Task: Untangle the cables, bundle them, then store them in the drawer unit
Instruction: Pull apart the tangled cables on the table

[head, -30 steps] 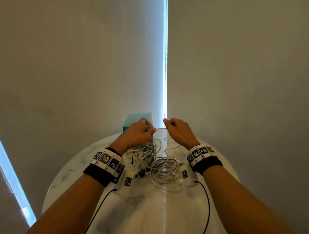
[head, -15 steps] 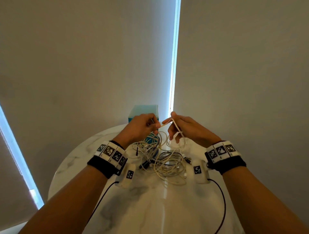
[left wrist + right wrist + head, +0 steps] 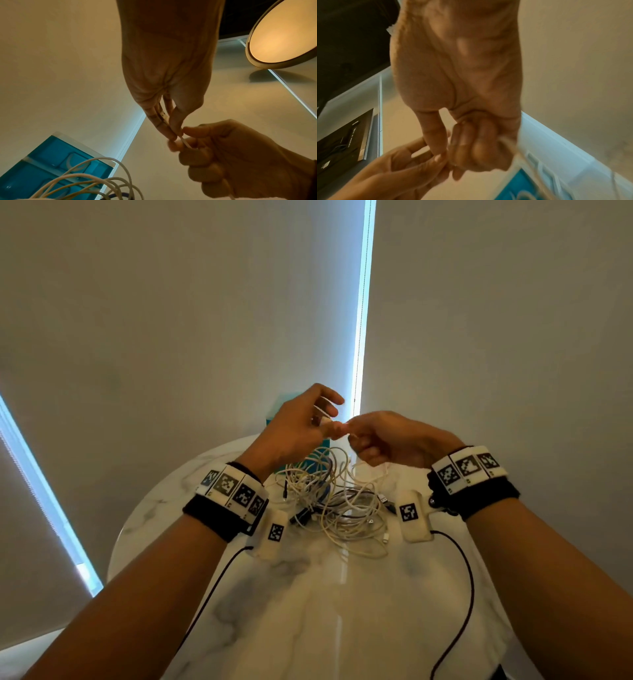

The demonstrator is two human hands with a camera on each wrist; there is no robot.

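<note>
Untangling in hand: the left hand pinches a thin white cable's end, the right hand is curled round its strand, above the pale tangled cable heap on the round marble table. Next, I judge, draw it clear; the teal plastic drawer unit waits behind.

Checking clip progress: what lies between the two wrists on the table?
The tangled cables, piled on the marble table, shown in the head view.

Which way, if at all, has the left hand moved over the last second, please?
Yes, upward. The left hand, pinching a white cable, now reaches above the blue drawer unit, whose top edge showed above it earlier.
</note>
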